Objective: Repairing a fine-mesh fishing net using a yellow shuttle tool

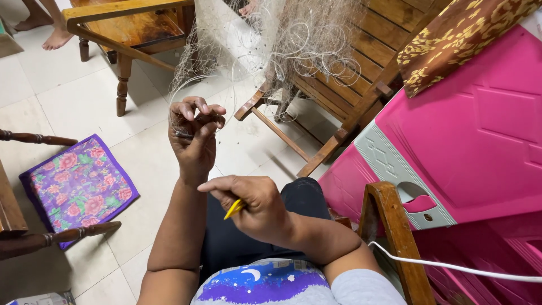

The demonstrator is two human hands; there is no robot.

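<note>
The person sits low and looks down at both hands. The left hand is held up in front, with the fingers curled in tight. It pinches a bit of thin fishing net and a small dark piece that I cannot make out. The net is pale and very fine. It goes up from that hand and hangs in a tangled heap over a wooden chair just behind it.

The right hand is lower and closer to the body, above the lap. It is closed around a small yellow tool. Only the yellow tip pokes out under the fingers, so I cannot tell its full shape. The pointing finger sticks out to the left. The two hands are near each other but do not touch.

On the white tile floor to the left lies a purple cushion with pink flowers. A second wooden chair stands farther back. Bare feet of another person show in the top corner. To the right is a big pink plastic cabinet with a grey strip, and a white cord runs across in front of it.
</note>
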